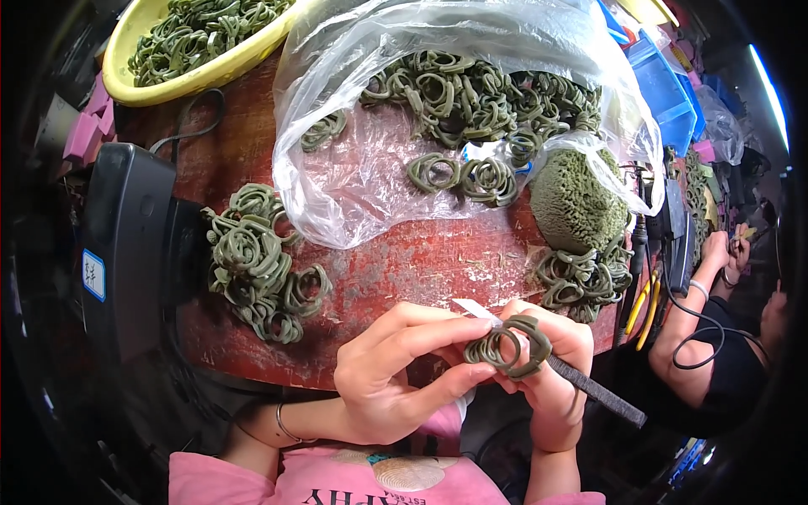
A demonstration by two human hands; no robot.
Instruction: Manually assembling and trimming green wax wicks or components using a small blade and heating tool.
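A cluster of olive-green rubber rings [509,349] is held just off the near edge of a worn red worktop [421,261], pinched between two bare hands. The left hand [396,374] is closed on the cluster's left side, thumb below and fingers curled over the top. The right hand [551,370] is wrapped round the cluster's right side and is also closed on a small knife, whose pale blade [475,309] is seen pointing up and left over the rings while its dark ridged handle [598,391] juts down and to the right.

A loose heap of trimmed rings [257,261] is laid near the worktop's left edge, just beside a black machine housing [126,244]. An open clear plastic bag [379,168] is spread across the middle toward the far edge, with many more green rings [480,93] spilled inside it. A dense green mound of moulded pieces [576,202] is set by the right edge, with another small pile of rings [581,282] touching its near side. A yellow basin [198,80] filled with rings is placed at the far left corner. Blue plastic bins [665,84] are stacked past the far right corner. Beyond the right edge, another person's forearm [686,328] is seen at a neighbouring station.
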